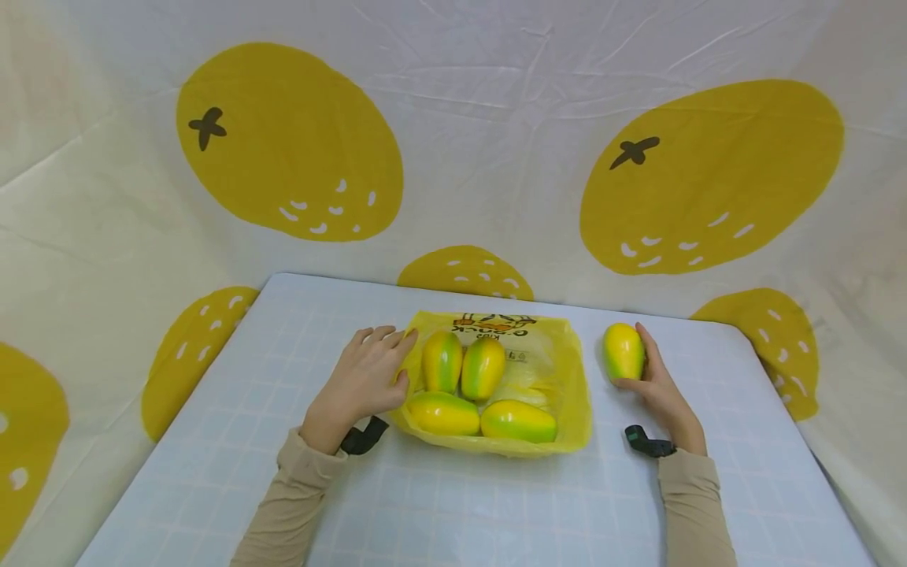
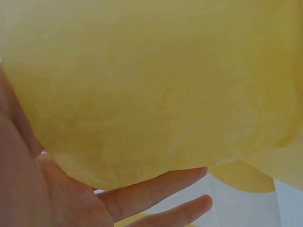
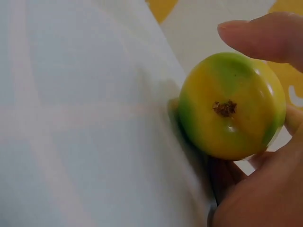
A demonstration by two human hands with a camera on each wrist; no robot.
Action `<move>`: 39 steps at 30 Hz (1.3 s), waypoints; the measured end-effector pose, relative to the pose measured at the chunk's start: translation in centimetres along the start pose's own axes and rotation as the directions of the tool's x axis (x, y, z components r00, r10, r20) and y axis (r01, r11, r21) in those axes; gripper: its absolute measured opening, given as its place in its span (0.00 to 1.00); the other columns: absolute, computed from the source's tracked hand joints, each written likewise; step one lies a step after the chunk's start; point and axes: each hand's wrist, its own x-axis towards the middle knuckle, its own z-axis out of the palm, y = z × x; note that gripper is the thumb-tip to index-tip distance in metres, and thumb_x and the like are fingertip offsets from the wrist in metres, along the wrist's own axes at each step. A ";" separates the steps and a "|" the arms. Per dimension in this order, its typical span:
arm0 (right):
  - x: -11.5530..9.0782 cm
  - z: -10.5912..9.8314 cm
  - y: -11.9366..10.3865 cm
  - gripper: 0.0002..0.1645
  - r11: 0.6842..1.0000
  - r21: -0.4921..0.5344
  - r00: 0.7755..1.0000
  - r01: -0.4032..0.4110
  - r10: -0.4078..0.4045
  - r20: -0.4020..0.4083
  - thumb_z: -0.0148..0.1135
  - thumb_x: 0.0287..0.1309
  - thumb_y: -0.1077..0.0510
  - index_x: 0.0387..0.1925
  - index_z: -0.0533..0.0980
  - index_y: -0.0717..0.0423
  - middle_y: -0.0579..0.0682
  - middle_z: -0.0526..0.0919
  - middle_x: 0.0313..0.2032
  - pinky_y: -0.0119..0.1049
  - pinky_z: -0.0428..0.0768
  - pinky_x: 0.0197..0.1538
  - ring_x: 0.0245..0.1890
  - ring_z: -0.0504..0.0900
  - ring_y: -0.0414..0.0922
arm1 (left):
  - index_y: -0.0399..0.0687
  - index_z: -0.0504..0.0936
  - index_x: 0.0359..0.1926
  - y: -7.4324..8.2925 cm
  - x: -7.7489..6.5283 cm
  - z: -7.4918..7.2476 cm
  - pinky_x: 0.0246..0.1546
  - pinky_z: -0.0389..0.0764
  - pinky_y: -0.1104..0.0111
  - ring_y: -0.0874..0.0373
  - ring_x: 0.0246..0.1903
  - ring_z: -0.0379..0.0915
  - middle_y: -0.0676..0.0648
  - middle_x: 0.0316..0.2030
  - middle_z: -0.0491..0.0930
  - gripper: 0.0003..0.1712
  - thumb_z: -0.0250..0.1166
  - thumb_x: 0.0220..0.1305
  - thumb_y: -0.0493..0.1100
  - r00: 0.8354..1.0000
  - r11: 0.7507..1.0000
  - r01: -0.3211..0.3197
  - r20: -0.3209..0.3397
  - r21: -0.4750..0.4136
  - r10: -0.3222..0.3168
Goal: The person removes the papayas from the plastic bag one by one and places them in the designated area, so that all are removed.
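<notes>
While a glossy, oval mango (image 1: 622, 353) is cupped by the right hand (image 1: 660, 390) near the table's (image 1: 496, 508) far edge, the filmy bag (image 1: 579, 409) seems touched by the relaxed left hand (image 1: 367, 372).

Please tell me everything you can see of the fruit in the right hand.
The fruit is a smooth, glossy, mango-like oval, mostly yellow with green toward its near end; its material could be plastic. The right wrist view shows a rough brown spot on a rounded end with green patches. It looks whole. The right hand holds it, over the table to the right of the yellow bag, apart from it. Whether it touches the table is unclear.
</notes>
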 end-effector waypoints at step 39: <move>0.0 0.4 0.1 0.72 0.994 -0.091 0.995 -0.057 0.048 -0.090 0.72 0.53 0.65 0.79 0.29 0.39 0.57 0.31 0.78 0.60 0.36 0.73 0.73 0.39 0.59 | 0.41 0.73 0.68 0.0 0.0 -0.2 0.63 0.66 0.44 0.41 0.63 0.68 0.40 0.59 0.78 0.32 0.59 0.61 0.43 1.000 1.000 0.011 0.019 0.006 -0.011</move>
